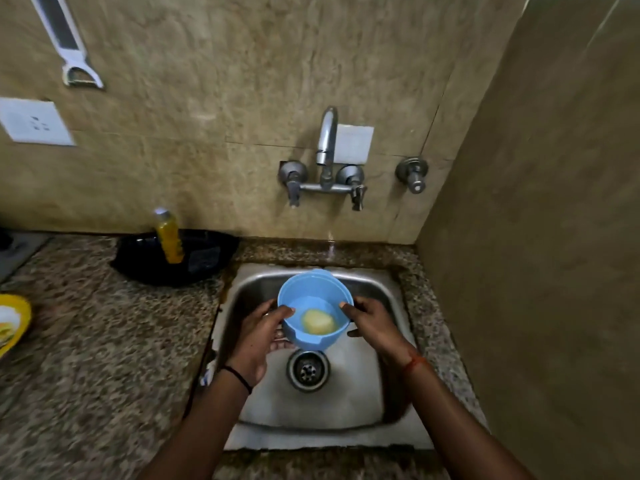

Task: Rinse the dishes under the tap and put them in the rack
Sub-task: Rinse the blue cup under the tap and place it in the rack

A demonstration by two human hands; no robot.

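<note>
A light blue plastic bowl [313, 292] is held over the steel sink [377, 393], just behind the drain [308, 370]. A yellowish lump [318, 322] lies in its bottom. My left hand [258, 341] grips the bowl's left rim and side, thumb on the rim. My right hand [372, 325] holds the right rim with thumb and fingers. The wall tap [327, 140] stands above and behind the bowl; no water stream shows from the spout. The rack is not in view.
A black tray [204, 261] with a yellow bottle [169, 239] sits on the granite counter left of the sink. A yellow plate [12, 323] lies at the far left edge. A side wall rises close on the right. A peeler [74, 64] hangs on the wall.
</note>
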